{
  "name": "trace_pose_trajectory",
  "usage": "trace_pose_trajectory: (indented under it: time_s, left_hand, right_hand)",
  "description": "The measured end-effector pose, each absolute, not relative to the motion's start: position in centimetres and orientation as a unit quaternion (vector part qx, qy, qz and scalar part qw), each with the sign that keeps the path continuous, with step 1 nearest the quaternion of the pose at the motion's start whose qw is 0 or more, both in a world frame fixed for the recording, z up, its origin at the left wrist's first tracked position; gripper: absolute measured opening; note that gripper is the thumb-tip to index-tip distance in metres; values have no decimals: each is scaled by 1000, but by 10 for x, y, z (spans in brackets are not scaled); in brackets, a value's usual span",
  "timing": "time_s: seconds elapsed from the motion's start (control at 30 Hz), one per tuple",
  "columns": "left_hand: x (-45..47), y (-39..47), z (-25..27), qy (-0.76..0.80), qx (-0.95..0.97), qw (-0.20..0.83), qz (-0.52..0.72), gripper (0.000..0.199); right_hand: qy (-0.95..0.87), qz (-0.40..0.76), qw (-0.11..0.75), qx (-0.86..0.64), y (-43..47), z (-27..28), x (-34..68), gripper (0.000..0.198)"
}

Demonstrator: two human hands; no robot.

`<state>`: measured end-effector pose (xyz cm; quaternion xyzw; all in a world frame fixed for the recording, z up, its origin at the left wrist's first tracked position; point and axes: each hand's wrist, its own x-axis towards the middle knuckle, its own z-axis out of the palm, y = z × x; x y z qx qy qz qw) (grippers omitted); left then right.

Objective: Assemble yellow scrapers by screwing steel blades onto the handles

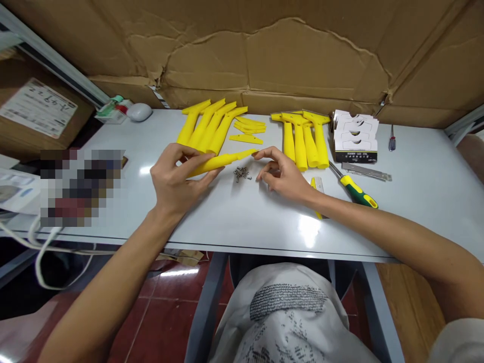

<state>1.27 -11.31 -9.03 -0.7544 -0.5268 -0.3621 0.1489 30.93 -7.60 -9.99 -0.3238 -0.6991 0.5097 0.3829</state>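
My left hand (181, 176) is closed round a yellow scraper handle (215, 163), held nearly level above the table with its head end pointing right. Curled but apart, the fingers of my right hand (282, 174) are close to that end. The index fingertip appears to meet it, though contact is hard to tell. Below lies a small pile of screws (241, 174). Behind my left hand, several yellow scraper handles (206, 123) lie side by side, next to loose flat yellow plates (247, 138). More yellow scrapers (302, 138) lie behind my right hand.
Right of the scrapers stand stacked blade packs (355, 136). Near them lie metal blades (366, 171), a green-and-yellow screwdriver (357, 190) and a smaller screwdriver (392, 140). A small yellow-and-metal piece (317, 189) lies by my right forearm. Cardboard (280, 55) walls off the table's back.
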Motion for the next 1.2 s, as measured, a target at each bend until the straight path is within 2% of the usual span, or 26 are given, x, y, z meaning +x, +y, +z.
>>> trace_pose_trajectory:
  time_s: [0.17, 0.4, 0.6, 0.67, 0.8, 0.93, 1.03, 1.2]
  left_hand:
    - [10, -109, -97, -506, -749, 171, -392, 20]
    - [9, -108, -95, -501, -759, 152, -387, 22]
    - [15, -110, -95, -510, -749, 155, -393, 20]
    - [15, -113, -93, -519, -740, 159, -397, 26]
    - [0, -102, -76, -595, -673, 168, -406, 49]
    - [-30, -54, -52, -743, -555, 56, -370, 48]
    - [-45, -11, -43, -802, -517, -35, -298, 56]
    - [-50, 17, -47, -808, -540, -28, -233, 55]
  right_hand:
    - [-719, 478, 383, -328, -79, -97, 309, 53]
    - [-750, 431, 377, -332, -78, -97, 309, 56]
    - [-730, 452, 387, -336, -80, -98, 309, 56]
    - [-729, 449, 381, -348, -80, -99, 309, 55]
    - [-730, 444, 375, -358, -79, -100, 309, 53]
    - [-739, 440, 363, -358, -79, -99, 309, 46]
    - [-742, 434, 357, -365, -79, -98, 309, 43]
    - [-741, 441, 342, -373, -81, -95, 308, 35]
